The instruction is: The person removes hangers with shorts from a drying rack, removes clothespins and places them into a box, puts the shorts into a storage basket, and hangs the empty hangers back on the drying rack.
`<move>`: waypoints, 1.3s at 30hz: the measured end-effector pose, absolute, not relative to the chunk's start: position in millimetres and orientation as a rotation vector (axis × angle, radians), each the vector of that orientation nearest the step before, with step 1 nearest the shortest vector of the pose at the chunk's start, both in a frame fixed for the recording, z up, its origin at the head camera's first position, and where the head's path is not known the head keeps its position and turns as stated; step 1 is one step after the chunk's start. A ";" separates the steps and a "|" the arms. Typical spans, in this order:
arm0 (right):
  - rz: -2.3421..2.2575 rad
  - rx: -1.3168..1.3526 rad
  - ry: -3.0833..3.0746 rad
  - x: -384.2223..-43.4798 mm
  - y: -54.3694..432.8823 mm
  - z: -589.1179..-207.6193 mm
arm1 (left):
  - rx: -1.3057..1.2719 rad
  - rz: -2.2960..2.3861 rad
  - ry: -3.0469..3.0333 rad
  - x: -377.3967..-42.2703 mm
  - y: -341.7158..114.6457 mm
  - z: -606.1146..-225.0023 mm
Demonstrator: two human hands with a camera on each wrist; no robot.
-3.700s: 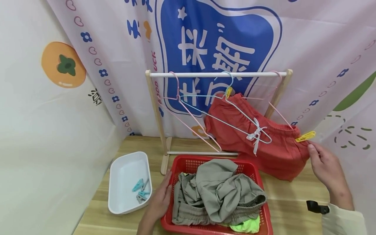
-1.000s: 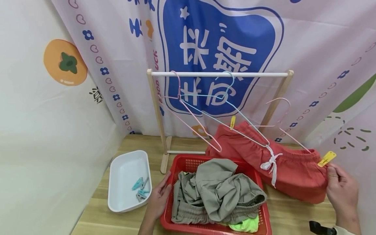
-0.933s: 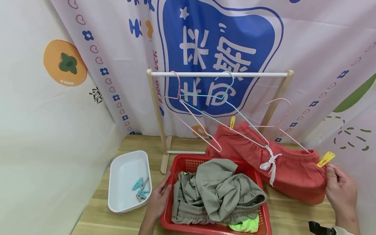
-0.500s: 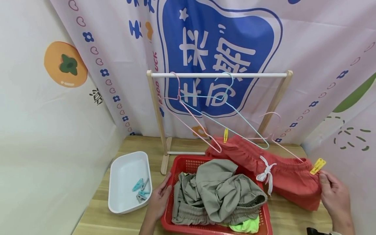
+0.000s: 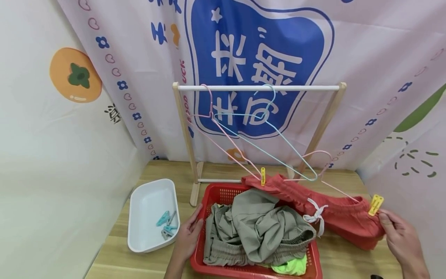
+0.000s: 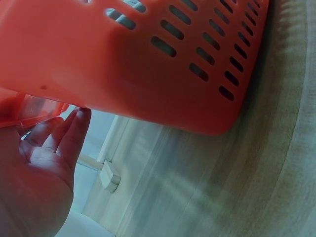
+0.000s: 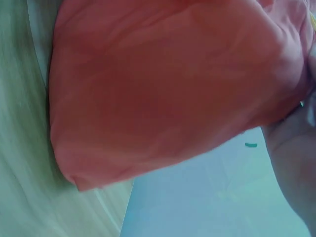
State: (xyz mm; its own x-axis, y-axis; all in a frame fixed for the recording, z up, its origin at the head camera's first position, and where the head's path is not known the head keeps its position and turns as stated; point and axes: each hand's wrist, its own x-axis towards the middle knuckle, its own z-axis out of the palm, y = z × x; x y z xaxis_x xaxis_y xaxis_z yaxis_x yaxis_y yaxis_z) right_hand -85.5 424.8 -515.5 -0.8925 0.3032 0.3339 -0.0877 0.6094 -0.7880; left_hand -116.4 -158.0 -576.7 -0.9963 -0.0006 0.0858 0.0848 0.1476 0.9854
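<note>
My right hand [image 5: 404, 236] pinches the waistband corner of the red shorts [image 5: 348, 217], right beside a yellow clothespin [image 5: 376, 205]. A second clothespin [image 5: 263, 176] sits at the waistband's other end. Between them a pink hanger [image 5: 339, 190] runs into the waistband, its hook off the bar. The shorts lie low, their left end overlapping the back of the red basket [image 5: 198, 254]; their cloth fills much of the right wrist view. With fairly straight fingers, my left hand [image 5: 188, 238] rests along the basket's left side. Its fingertips [image 6: 81, 116] touch the basket in the left wrist view.
Grey-green shorts [image 5: 261, 228] and a bright green cloth [image 5: 292, 267] fill the basket. A rack [image 5: 230, 88] behind bears another pink hanger [image 5: 233, 143] and a light blue hanger [image 5: 289, 139]. Several teal and grey clothespins lie in a white tray [image 5: 139, 240] at left.
The yellow clothespins, red shorts and pink hanger came off the rack and sank toward the table and basket, my right hand moving down with them. My left hand stays at the basket.
</note>
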 end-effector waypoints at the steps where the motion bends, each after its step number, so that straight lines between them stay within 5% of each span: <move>1: 1.207 -0.172 -2.423 -85.5 426.0 -516.1 | -0.082 -2.011 -2.328 -116.4 -158.2 -576.8; 39: 1.147 0.398 -2.435 -98.4 377.1 -451.8 | -0.104 -2.042 -2.316 -114.4 -158.0 -574.6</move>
State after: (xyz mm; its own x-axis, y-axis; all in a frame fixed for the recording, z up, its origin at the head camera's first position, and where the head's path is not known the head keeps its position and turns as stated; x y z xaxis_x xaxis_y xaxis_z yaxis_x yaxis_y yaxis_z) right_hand -98.4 377.1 -451.8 -0.8719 -0.0777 0.4836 -0.4224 0.6190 -0.6621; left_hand -114.4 -158.0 -574.6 -0.9964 0.0161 0.0838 0.0851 0.1246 0.9885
